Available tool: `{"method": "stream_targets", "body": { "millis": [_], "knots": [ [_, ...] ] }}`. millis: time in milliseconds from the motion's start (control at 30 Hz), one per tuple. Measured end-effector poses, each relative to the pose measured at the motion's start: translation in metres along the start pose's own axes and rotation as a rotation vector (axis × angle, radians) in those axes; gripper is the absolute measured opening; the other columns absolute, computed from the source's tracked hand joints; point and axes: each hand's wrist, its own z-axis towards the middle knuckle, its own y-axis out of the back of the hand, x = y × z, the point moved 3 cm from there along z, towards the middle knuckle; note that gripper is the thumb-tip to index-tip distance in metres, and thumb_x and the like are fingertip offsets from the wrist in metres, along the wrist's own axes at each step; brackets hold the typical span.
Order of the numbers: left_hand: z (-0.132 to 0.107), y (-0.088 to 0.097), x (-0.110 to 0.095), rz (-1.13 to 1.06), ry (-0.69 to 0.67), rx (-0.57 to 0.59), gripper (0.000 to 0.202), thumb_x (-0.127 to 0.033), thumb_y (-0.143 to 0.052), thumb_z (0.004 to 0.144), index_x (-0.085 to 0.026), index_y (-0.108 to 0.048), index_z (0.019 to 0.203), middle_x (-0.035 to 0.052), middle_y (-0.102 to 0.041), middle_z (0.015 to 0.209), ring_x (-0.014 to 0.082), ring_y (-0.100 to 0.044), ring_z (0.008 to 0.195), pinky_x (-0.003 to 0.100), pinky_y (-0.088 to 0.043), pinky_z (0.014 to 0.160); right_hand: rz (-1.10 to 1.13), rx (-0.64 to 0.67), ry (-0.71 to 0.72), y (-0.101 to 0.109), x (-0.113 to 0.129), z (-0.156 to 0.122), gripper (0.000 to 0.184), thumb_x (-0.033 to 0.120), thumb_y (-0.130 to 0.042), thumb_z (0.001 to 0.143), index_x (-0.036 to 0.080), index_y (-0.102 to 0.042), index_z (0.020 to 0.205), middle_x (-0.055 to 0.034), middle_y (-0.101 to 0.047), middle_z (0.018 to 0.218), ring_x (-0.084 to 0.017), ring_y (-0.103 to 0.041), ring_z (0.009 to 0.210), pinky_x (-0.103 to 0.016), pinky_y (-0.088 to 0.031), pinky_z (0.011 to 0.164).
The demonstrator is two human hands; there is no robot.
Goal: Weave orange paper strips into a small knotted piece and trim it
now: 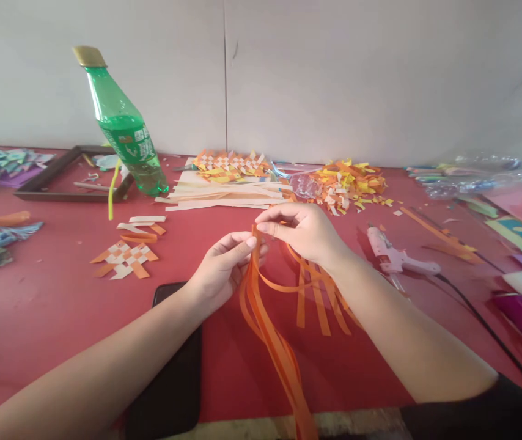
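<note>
here, orange strips (265, 311) between both hands (219, 269) (310, 231)

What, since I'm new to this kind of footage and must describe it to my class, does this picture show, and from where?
There is no machine here, just a person's two bare hands, seen by a camera worn on the head, looking forward and down. The left hand and right hand meet, pinching the top of some long orange strips that trail downward. On the red tabletop lie a woven checkered piece, pale strips and a pink-and-white glue gun. A green bottle stands toward the back left. The dark slab by the left forearm looks like a phone.
</note>
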Motion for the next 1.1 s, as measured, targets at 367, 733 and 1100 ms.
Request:
{"method": "stream_targets", "body": {
  "millis": [367,733,1100],
  "knots": [
    [-0.001,-0.001,-0.001,-0.024,0.019,0.011,0.022,-0.024,-0.085,0.069,-0.018,-0.068,0.082,-0.0005,-0.073,0.075,0.0119,-0.07,0.071,0.025,-0.057,0.079,0.191,0.082,-0.055,0.0,-0.01,0.001,0.031,0.041,-0.079,0.075,0.023,-0.076,0.101,-0.0043,-0.076,0.098,-0.019,-0.071,0.087,-0.033,-0.057,0.081],
    [-0.002,0.0,0.002,-0.021,0.079,0.123,0.016,-0.027,-0.082,0.074,-0.018,-0.069,0.079,0.0014,-0.075,0.08,0.0137,-0.072,0.073,0.021,-0.055,0.067,0.124,0.137,-0.031,0.006,-0.003,0.0,0.024,0.044,-0.078,0.075,0.02,-0.078,0.08,-0.0032,-0.075,0.079,-0.016,-0.068,0.069,-0.029,-0.054,0.067],
    [-0.001,-0.003,0.003,-0.015,0.102,0.136,0.022,-0.025,-0.084,0.071,-0.014,-0.068,0.081,0.0048,-0.075,0.08,0.0133,-0.071,0.075,0.023,-0.056,0.077,0.034,0.23,-0.033,0.009,0.003,0.001,0.023,0.04,-0.075,0.078,0.018,-0.074,0.079,-0.0029,-0.072,0.073,-0.016,-0.066,0.068,-0.027,-0.05,0.066]
  ]
}}
